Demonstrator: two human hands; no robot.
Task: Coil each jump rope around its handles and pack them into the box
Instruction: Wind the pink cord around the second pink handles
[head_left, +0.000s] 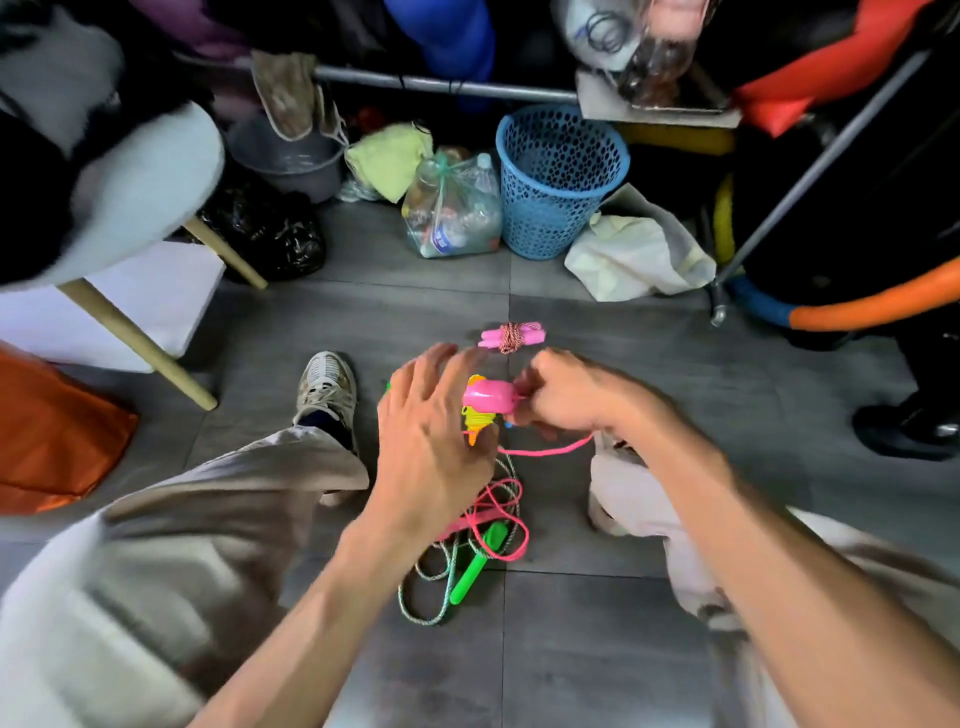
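Between the person's knees, over the grey tiled floor (597, 649), both hands work at a small pink handle (488, 397). The right hand (569, 400) has its fingers curled around the right end of that handle and pinches it, and a pink cord (545, 449) runs out below this hand and down toward the floor. The left hand (431, 441) hovers just beside the handle with its fingers spread and relaxed; whether its fingertips touch anything behind the palm cannot be told. Yellow cord (475, 420) is wound under the pink handle, with a bit of orange showing just beneath it, partly hidden by the left hand.

Beyond the hands, a finished bundle (511, 336) lies on the floor: pink handles side by side with red-and-white rope wrapped around their middle. Nearer the body, a loose tangle lies on the tiles, made up of a green handle (480, 564), a green-and-white speckled rope (431, 605) and loops of the pink cord.

A sneaker (327, 387) and beige trouser legs frame the work area. Against the far wall stand a blue mesh basket (558, 182), a clear bag of plastic bottles (452, 210), a grey bucket (291, 158) and a black bag (270, 234). No box can be made out.
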